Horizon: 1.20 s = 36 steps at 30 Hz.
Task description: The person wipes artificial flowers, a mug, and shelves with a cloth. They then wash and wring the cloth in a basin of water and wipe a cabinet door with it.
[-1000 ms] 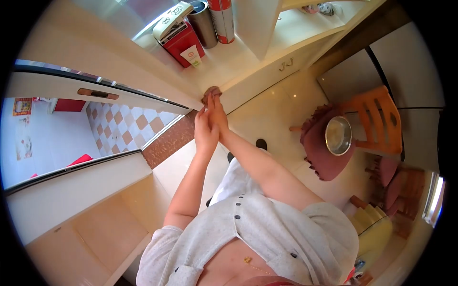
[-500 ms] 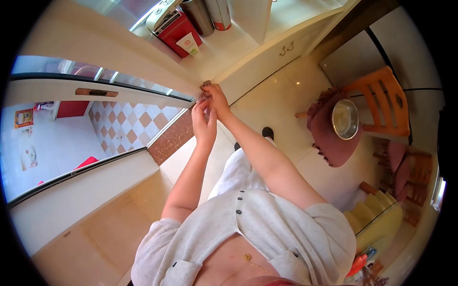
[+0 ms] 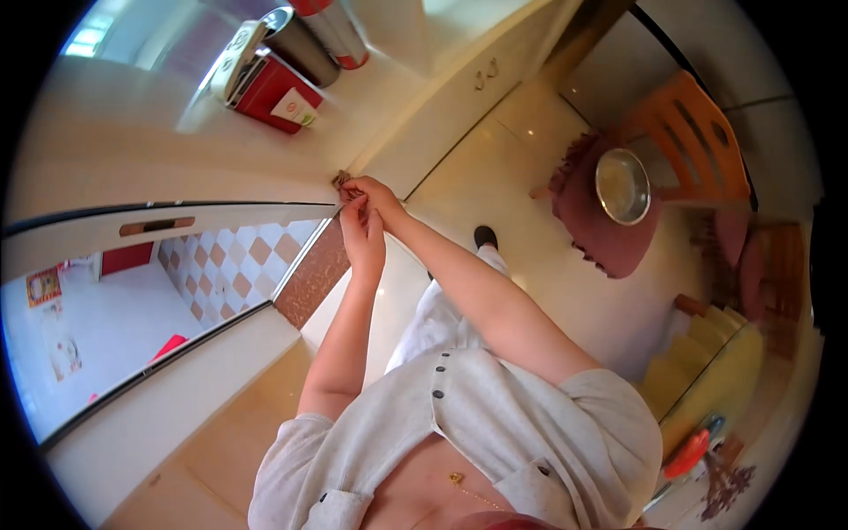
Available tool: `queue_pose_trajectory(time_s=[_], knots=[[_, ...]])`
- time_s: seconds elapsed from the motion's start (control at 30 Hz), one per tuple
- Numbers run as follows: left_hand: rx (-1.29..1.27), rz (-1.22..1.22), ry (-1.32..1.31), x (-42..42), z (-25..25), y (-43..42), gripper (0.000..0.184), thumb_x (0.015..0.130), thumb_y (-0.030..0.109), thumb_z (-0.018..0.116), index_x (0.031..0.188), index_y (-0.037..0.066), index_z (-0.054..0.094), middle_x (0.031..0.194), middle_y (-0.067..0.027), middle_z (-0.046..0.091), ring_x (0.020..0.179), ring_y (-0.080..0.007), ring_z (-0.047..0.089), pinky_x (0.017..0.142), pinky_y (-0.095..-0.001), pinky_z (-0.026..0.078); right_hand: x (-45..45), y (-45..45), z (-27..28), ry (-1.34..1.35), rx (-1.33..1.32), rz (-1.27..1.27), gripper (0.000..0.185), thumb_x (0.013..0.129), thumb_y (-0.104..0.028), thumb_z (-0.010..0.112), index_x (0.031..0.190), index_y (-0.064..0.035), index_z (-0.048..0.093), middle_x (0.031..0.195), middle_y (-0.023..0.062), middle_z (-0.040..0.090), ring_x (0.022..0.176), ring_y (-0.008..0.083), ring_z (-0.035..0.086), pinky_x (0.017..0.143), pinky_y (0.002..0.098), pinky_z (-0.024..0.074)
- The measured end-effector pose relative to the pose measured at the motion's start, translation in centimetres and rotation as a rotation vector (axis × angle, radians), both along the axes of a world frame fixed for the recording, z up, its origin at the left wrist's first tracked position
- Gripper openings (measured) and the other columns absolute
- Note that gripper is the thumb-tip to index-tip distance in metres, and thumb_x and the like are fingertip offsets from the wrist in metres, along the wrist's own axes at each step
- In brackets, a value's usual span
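Note:
My right hand [image 3: 378, 196] is closed, its fingertips at a small brown bunched thing [image 3: 340, 180] on the white frame beside the doorway. What that thing is, I cannot make out. Just below, my left hand [image 3: 364, 237] has its fingers curled and pressed together, touching or nearly touching the right fingers. Whatever the left fingers hold is hidden. To the left of both hands runs a white door panel [image 3: 84, 237] with a recessed brown handle [image 3: 157, 226].
A white ledge holds a red box [image 3: 272, 93], a white tube [image 3: 294, 108] and a metal canister [image 3: 302, 46]. On the right, a metal bowl [image 3: 623, 186] sits on a cushioned wooden chair [image 3: 698, 146]. A brown threshold [image 3: 311, 281] crosses the doorway.
The view has shifted, and both hands appear slightly further left. The strip of glass panes above the door panel no longer shows. The fingers remain close together by the brown thing.

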<state>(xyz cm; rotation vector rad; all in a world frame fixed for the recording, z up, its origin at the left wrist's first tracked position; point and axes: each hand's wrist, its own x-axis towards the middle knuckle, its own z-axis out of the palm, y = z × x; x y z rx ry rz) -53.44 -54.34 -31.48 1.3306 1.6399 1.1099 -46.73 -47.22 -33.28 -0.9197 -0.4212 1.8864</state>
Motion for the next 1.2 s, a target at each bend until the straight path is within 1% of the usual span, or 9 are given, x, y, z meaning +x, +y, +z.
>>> queue_pose_trajectory(time_s=[0.2, 0.4, 0.63, 0.7, 0.8, 0.97, 1.03, 1.13, 1.2], knots=[[-0.170, -0.278, -0.074, 4.2, 1.1, 1.0, 0.023, 0.093, 0.006, 0.058, 0.114, -0.002, 0.059, 0.097, -0.0103, 0.064, 0.078, -0.0138, 0.063, 0.066, -0.0252, 0.052, 8.0, -3.6, -1.7, 0.004, -0.057, -0.013, 0.039, 0.091, 0.003, 0.042, 0.129, 0.0032, 0.054, 0.110, 0.0187, 0.064, 0.095, 0.0258, 0.066, 0.080, 0.0362, 0.0560], [-0.141, -0.533, -0.084, 11.6, -1.9, 0.8, 0.021, 0.091, -0.001, 0.055, 0.112, -0.002, 0.059, 0.087, -0.0079, 0.066, 0.076, -0.0126, 0.064, 0.066, -0.0243, 0.053, 18.1, -8.0, -5.5, 0.279, -0.095, -0.239, 0.051, 0.092, -0.006, 0.034, 0.142, -0.0001, 0.041, 0.132, 0.0187, 0.055, 0.096, 0.0290, 0.068, 0.080, 0.0364, 0.0566], [-0.180, -0.898, -0.065, 26.8, -4.8, 0.1, 0.027, 0.087, 0.000, 0.057, 0.114, -0.001, 0.062, 0.104, -0.0100, 0.067, 0.084, -0.0153, 0.066, 0.074, -0.0281, 0.054, 35.4, -14.9, -11.7, 0.395, 0.170, -0.473, 0.041, 0.095, -0.023, 0.038, 0.123, -0.0012, 0.059, 0.073, 0.0065, 0.066, 0.065, 0.0206, 0.062, 0.061, 0.0297, 0.0508], [-0.173, -0.947, -0.059, 31.5, -6.4, 0.1, 0.027, 0.087, 0.001, 0.058, 0.113, 0.000, 0.063, 0.104, -0.0097, 0.068, 0.085, -0.0150, 0.066, 0.074, -0.0284, 0.054, 40.8, -15.0, -8.1, 0.354, -0.255, -1.043, 0.036, 0.098, -0.023, 0.039, 0.119, -0.0055, 0.063, 0.065, 0.0022, 0.060, 0.058, 0.0142, 0.056, 0.054, 0.0250, 0.0481], [-0.178, -0.990, -0.005, 39.2, -8.9, 0.2, 0.027, 0.086, 0.003, 0.059, 0.113, 0.001, 0.064, 0.105, -0.0091, 0.068, 0.088, -0.0154, 0.065, 0.078, -0.0293, 0.053, 50.9, -18.1, -15.3, 0.518, -0.004, -0.956, 0.037, 0.100, -0.020, 0.039, 0.129, -0.0105, 0.060, 0.065, -0.0004, 0.059, 0.056, 0.0081, 0.054, 0.052, 0.0172, 0.0431], [-0.346, -1.005, -0.123, 50.7, -15.8, 0.4, 0.028, 0.089, 0.007, 0.059, 0.116, 0.000, 0.063, 0.108, -0.0062, 0.067, 0.092, -0.0147, 0.063, 0.082, -0.0281, 0.050, 59.4, -15.7, -15.0, 0.307, -0.208, -1.182, 0.040, 0.100, -0.015, 0.040, 0.137, -0.0143, 0.056, 0.066, -0.0070, 0.057, 0.053, 0.0032, 0.049, 0.048, 0.0130, 0.0374], [-0.596, -0.937, -0.287, 54.6, -19.4, 1.0, 0.031, 0.092, 0.012, 0.060, 0.121, 0.002, 0.063, 0.113, -0.0030, 0.065, 0.101, -0.0113, 0.058, 0.086, -0.0239, 0.045, 63.8, -16.9, -23.6, 0.547, 0.389, -0.797, 0.043, 0.098, -0.014, 0.042, 0.140, -0.0146, 0.052, 0.094, -0.0053, 0.066, 0.070, 0.0042, 0.059, 0.058, 0.0167, 0.0469], [-0.746, -0.812, -0.435, 58.8, -21.0, 1.6, 0.036, 0.092, 0.015, 0.060, 0.127, 0.005, 0.061, 0.116, -0.0024, 0.063, 0.104, -0.0094, 0.054, 0.088, -0.0224, 0.041, 65.0, -14.0, -21.1, -0.040, -0.217, -1.072, 0.052, 0.095, -0.016, 0.043, 0.147, -0.0129, 0.043, 0.132, 0.0061, 0.058, 0.098, 0.0176, 0.062, 0.083, 0.0291, 0.0508], [-0.817, -0.759, -0.374, 61.5, -22.1, 2.3, 0.041, 0.093, 0.017, 0.059, 0.132, 0.005, 0.059, 0.120, -0.0020, 0.061, 0.106, -0.0089, 0.052, 0.089, -0.0236, 0.040, 66.6, -13.1, -25.8, -0.447, -0.157, -0.862, 0.053, 0.094, -0.015, 0.044, 0.147, -0.0117, 0.043, 0.143, 0.0109, 0.047, 0.113, 0.0232, 0.055, 0.091, 0.0318, 0.0481]])
